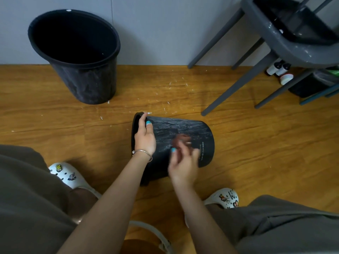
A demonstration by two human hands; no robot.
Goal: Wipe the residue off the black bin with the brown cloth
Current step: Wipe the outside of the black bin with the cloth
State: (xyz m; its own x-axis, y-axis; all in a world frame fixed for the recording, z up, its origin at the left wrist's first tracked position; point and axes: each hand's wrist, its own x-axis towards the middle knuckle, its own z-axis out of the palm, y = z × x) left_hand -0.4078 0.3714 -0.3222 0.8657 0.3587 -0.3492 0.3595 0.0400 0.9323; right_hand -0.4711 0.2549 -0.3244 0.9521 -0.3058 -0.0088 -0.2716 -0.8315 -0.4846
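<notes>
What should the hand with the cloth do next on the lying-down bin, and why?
Probably slide the brown cloth in the right hand up toward the rim, since whitish streaks cover the black bin there, while the left hand grips the rim.

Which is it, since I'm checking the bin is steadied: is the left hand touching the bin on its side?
Touching. The head view shows the left hand gripping the rim of the black bin, fingers curled over its edge.

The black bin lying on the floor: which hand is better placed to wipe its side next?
The right hand: it already holds the brown cloth against the streaked side of the black bin. The left hand grips the rim, steadying it.
</notes>
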